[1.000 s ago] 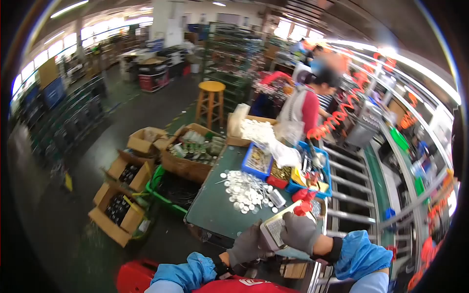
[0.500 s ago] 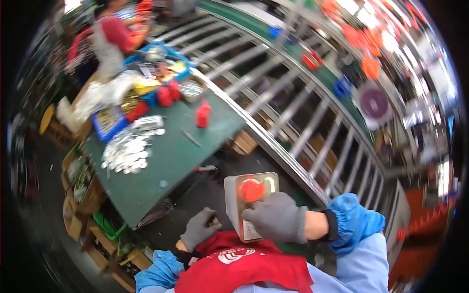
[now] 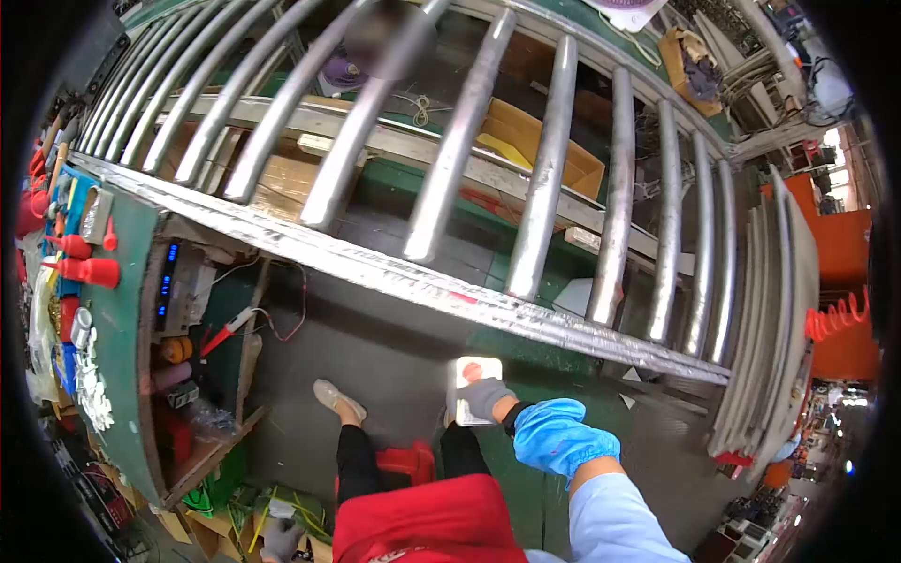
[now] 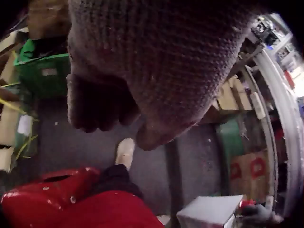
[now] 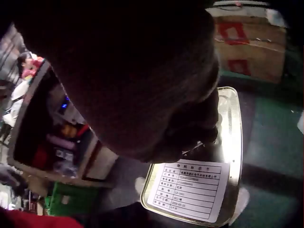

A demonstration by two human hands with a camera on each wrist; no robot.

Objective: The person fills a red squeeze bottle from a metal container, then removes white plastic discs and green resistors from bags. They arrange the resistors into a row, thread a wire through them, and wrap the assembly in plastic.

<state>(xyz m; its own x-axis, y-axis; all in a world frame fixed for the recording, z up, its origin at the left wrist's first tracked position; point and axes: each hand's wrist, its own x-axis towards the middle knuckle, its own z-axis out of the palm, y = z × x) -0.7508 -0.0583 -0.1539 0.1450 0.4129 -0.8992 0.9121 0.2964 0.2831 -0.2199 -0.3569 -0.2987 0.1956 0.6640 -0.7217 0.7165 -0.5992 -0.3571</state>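
Note:
My gloved right hand (image 3: 486, 399) holds a rectangular metal can (image 5: 233, 123) by its top, over the floor in front of my legs. A red cap (image 3: 472, 372) shows on the can's lid beside the hand. In the right wrist view, a printed white label (image 5: 187, 190) lies on the lid below the curled fingers. The can's pale side (image 4: 209, 211) appears low in the left wrist view. My gloved left hand (image 4: 156, 57) hangs with loosely curled fingers and nothing in them; it shows at the head view's bottom left.
A roller conveyor (image 3: 422, 225) crosses ahead of me. At left stands the green workbench (image 3: 127, 244) with white round parts (image 3: 92, 380) and red bottles (image 3: 94, 271). Its shelf holds a device with blue digits (image 3: 169, 281). A red stool (image 3: 408, 462) is by my legs.
My view has turned right, from the bench to the conveyor. The left hand has let go of the can and dropped to my side; the right hand carries the can lower, away from the bench.

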